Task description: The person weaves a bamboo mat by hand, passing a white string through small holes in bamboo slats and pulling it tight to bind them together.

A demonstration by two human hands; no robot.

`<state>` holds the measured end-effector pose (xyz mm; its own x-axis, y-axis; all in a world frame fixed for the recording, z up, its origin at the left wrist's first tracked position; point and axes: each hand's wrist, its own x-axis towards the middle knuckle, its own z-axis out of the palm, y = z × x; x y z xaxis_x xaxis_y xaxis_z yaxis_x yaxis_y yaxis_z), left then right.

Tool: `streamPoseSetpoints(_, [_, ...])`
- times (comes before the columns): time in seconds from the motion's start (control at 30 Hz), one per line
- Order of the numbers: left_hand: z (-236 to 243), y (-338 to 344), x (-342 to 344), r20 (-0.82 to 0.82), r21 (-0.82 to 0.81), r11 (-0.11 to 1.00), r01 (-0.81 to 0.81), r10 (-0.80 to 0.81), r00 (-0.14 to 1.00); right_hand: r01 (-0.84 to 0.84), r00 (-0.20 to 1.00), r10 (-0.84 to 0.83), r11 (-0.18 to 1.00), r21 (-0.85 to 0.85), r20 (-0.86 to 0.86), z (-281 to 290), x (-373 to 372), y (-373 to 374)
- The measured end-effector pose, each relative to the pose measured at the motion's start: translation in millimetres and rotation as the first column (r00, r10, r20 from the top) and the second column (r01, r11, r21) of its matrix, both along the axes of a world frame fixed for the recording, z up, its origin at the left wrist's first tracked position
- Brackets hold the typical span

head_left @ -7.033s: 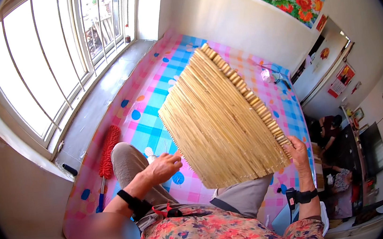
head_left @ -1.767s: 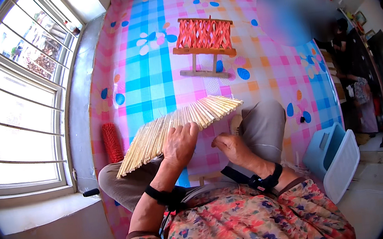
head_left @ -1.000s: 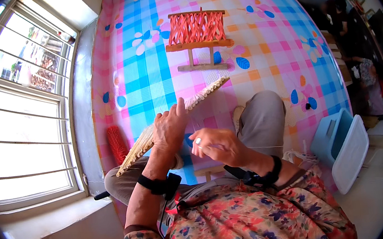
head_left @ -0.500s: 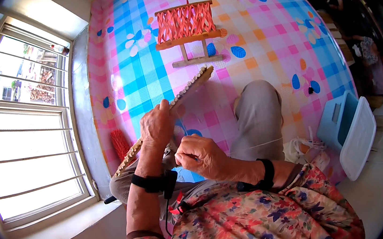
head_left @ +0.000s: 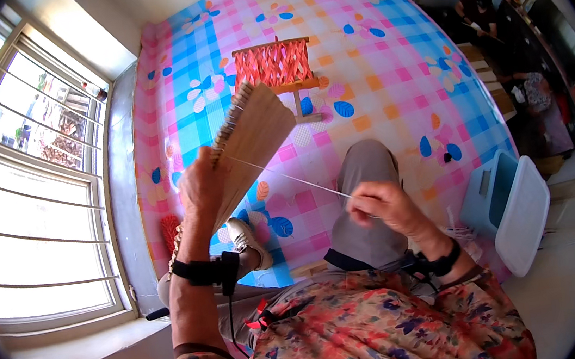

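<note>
My left hand (head_left: 202, 186) grips a flat, light-brown panel (head_left: 255, 144) by its left edge. The panel looks like stalks laid side by side, with a row of small round ends along that edge; it stands tilted over the bed-like platform. A white thread (head_left: 291, 176) runs taut from the panel, near my left fingers, to my right hand (head_left: 379, 206). Closed fingers of that hand pinch the thread above my right knee. Whether a needle is there too, I cannot make out. More of the round-ended edging (head_left: 176, 247) shows beside my left forearm.
A wooden frame strung with red strips (head_left: 273, 65) stands on the checked, flowered sheet (head_left: 393, 111). To the right is a blue box (head_left: 491, 188) with a white lid (head_left: 524, 216) leaning on it. A barred window (head_left: 38, 229) is at left. Other people (head_left: 478, 12) are at far right.
My right hand has moved right and away from my left, drawing the thread out. The panel has turned so its broad face shows, and my left hand has shifted left.
</note>
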<state>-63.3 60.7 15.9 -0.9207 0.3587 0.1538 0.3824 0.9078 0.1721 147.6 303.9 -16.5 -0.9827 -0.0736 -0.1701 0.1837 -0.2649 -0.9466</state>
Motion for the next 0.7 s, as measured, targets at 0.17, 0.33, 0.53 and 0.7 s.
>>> streamPoseSetpoints(0.17, [29, -17, -20, -0.04, 0.26, 0.959, -0.114, 0.129, 0.991, 0.202, 0.943, -0.288, 0.893, 0.402, 0.166, 15, 58, 73])
streamPoseSetpoints(0.33, [45, -26, -10, -0.005, 0.407, 0.908, -0.096, 0.107, 0.994, 0.346, 0.903, -0.428, 0.676, 0.651, -0.035, -16, 117, 150])
streamPoseSetpoints(0.53, [57, -35, -3, 0.034, 0.495, 0.867, -0.063, 0.053, 0.998, 0.366, 0.862, -0.506, 0.568, 0.737, -0.037, -45, 162, 204])
streamPoseSetpoints(0.7, [52, -57, -9, 0.12, 0.567, 0.817, -0.102, 0.04, 0.992, 0.488, 0.829, -0.512, 0.461, 0.741, -0.227, -36, 163, 218])
